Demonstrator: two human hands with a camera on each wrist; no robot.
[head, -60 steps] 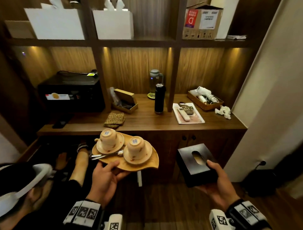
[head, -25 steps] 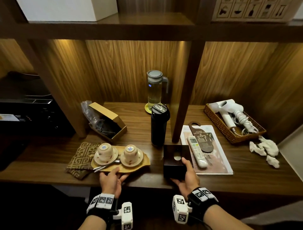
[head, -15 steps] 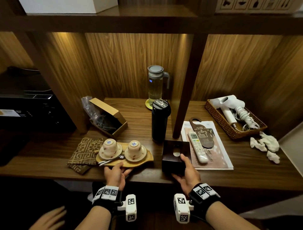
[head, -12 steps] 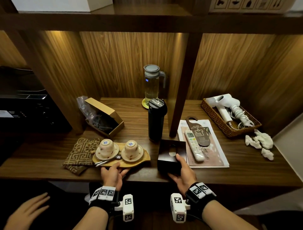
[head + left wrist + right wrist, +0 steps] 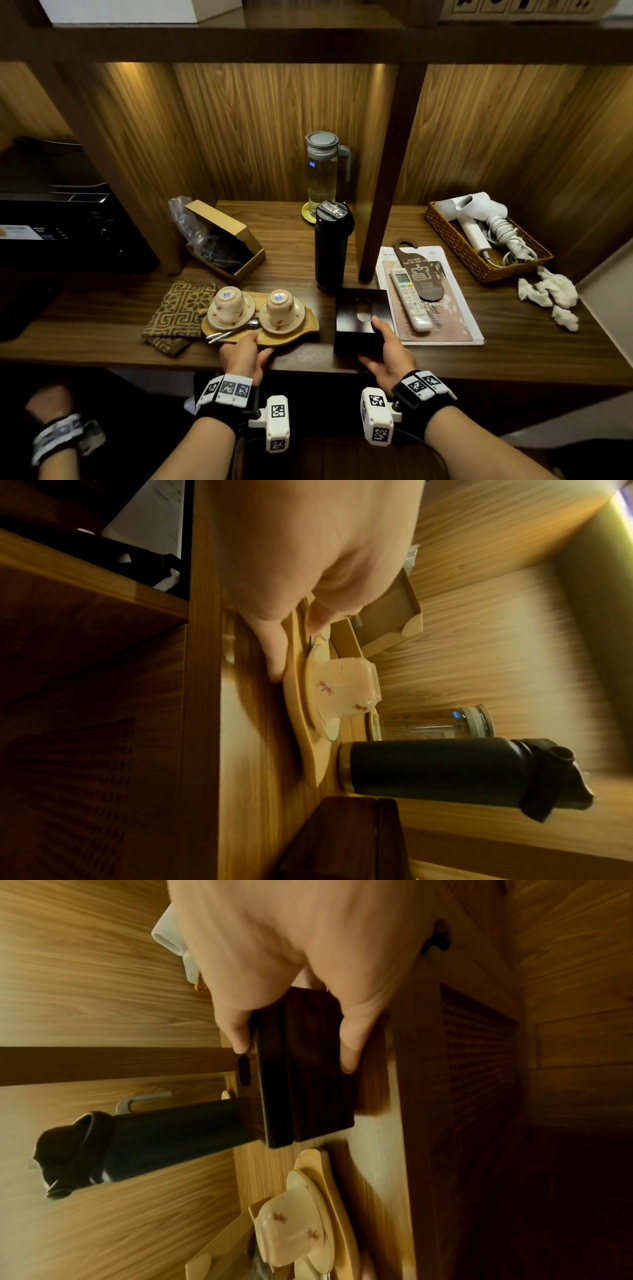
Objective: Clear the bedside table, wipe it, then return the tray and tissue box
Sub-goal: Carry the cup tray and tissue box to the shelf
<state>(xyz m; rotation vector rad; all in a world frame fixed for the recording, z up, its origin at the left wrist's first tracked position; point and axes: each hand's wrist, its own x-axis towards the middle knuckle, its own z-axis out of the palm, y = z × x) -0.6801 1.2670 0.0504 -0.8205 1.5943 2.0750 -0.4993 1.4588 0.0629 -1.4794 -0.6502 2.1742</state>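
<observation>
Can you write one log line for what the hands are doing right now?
left hand: holds tray edge, on shelf | right hand: grips tissue box, on shelf | cups: upside down

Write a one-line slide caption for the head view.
Left hand holds the wooden tray of upturned cups; right hand grips the dark tissue box on the shelf.

head view overhead, wrist views close

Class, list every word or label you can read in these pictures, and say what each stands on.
"NT MENU", start hidden: leaflet under the remote.
"DICH V", cut off: same leaflet's top edge.
Too small to read: door hanger, cup stickers, jug label.
</observation>
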